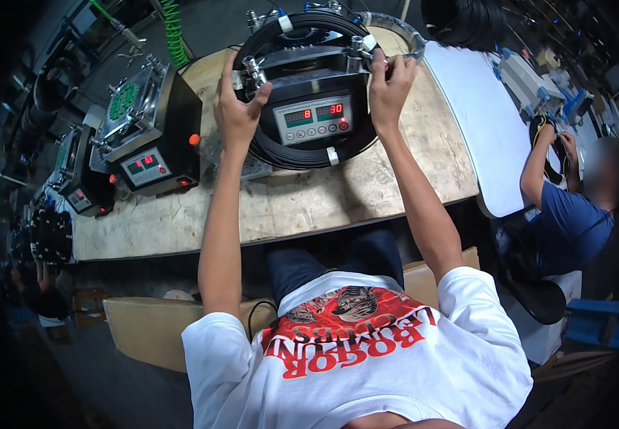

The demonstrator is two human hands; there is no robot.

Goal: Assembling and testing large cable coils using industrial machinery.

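A coil of black cable, bound with bits of white tape, is held upright in front of a black machine on the wooden table. The machine's panel with red lit digits shows through the ring. My left hand grips the coil's left side, thumb inside the ring and fingers outside, close to a metal clamp. On the opposite side my right hand closes round the coil, beside another metal clamp; its curled fingers partly hide the grip.
Left of the coil stands a similar machine with a green-dotted plate and orange knob; a third is beyond it. A green coiled hose hangs behind. Right of the wooden table, a co-worker handles cables at a white table.
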